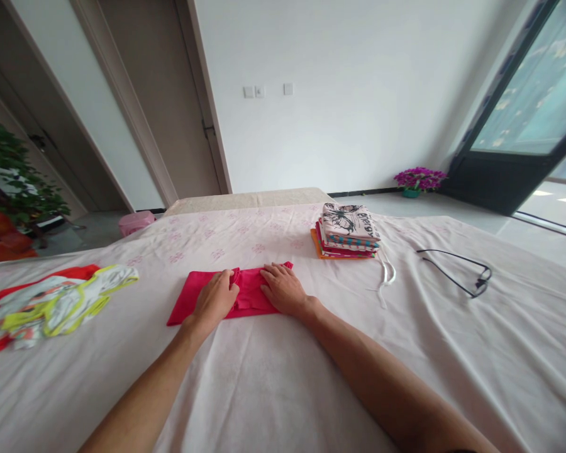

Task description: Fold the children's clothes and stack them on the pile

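A red folded garment (253, 296) lies as a long flat strip on the pale bedsheet; its exact kind is not clear. My left hand (216, 294) is closed, fingers curled at a gathered edge near the strip's middle. Flat on the right part of the cloth rests my right hand (283, 286), its fingers stretched out. Beyond it to the right stands a stack of folded clothes (350, 231), topped by a light piece with black print. White drawstrings (385, 277) trail from the stack onto the sheet.
Loose white, red and yellow clothes (66, 302) lie in a heap at the left. Black-framed glasses (471, 280) sit on the sheet (264, 390) at the right. Past the bed are a pink stool (136, 222), a flowerpot (410, 192) and a potted plant (16, 176).
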Motion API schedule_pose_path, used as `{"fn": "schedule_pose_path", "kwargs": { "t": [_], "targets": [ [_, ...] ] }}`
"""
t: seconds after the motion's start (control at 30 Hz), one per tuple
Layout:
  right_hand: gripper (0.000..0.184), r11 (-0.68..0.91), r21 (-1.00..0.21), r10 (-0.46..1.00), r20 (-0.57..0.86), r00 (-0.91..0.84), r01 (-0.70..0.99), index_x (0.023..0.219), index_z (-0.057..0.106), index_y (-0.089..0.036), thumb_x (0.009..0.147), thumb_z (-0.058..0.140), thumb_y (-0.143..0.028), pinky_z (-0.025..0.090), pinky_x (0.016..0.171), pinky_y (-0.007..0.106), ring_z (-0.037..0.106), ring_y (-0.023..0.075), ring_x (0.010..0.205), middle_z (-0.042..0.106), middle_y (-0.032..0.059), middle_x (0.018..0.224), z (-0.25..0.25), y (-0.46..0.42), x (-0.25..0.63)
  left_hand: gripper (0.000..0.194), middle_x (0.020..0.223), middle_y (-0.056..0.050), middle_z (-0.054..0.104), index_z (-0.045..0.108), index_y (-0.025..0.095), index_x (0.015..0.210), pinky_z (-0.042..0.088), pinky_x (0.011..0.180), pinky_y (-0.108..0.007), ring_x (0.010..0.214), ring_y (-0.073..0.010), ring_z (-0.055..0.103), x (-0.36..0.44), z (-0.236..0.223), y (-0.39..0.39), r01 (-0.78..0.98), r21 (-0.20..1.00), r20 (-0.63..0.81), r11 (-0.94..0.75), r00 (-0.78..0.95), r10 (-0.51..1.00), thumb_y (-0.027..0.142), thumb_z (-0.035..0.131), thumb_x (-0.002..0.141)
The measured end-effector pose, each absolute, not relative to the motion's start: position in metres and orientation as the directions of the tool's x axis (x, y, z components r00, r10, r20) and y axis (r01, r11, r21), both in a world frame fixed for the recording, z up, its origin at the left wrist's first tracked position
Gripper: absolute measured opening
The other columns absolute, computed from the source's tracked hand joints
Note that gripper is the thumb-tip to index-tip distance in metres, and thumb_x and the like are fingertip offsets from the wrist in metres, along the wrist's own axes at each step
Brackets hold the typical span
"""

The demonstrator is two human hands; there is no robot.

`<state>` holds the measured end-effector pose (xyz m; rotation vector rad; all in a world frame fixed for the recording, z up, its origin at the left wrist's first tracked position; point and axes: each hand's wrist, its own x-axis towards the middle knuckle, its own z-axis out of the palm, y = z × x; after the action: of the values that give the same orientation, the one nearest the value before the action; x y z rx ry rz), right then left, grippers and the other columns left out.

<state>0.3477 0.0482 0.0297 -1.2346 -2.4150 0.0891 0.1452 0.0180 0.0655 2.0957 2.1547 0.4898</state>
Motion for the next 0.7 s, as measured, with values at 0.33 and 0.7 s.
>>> {"fn": "schedule_pose_path", "kwargs": {
  "t": [0.33, 0.7],
  "targets": [
    [0.055, 0.647, -0.192, 0.747, 0.353, -0.563, 0.738, 0.148, 0.040, -0.016, 0.098, 0.045, -0.039, 0.016, 0.120, 0.047, 0.029, 0.0266, 0.144, 0.038, 0.0127, 0.154, 0.031, 0.043, 0.345, 0.053, 0.148, -0.014, 0.049, 0.050, 0.017, 0.141, 0.027, 0.115, -0.047, 0.139, -0.0276, 0.041, 0.086, 0.025, 0.023, 0.973, 0.111, 0.276, -0.202, 0.165, 0.947, 0.042, 0.039, 0.096],
    [0.066, 0.855, -0.057, 0.504, 0.322, -0.802, 0.515, 0.157, 0.018, -0.025, 0.100, 0.039, -0.052, 0.012, 0.122, 0.049, 0.016, 0.0254, 0.149, 0.016, 0.0069, 0.163, 0.042, 0.030, 0.338, 0.057, 0.148, -0.016, 0.047, 0.049, 0.015, 0.141, 0.026, 0.115, -0.045, 0.140, -0.0291, 0.038, 0.061, 0.012, 0.023, 0.997, 0.066, 0.316, -0.047, 0.024, 0.949, 0.046, 0.034, 0.096]
  ]
}}
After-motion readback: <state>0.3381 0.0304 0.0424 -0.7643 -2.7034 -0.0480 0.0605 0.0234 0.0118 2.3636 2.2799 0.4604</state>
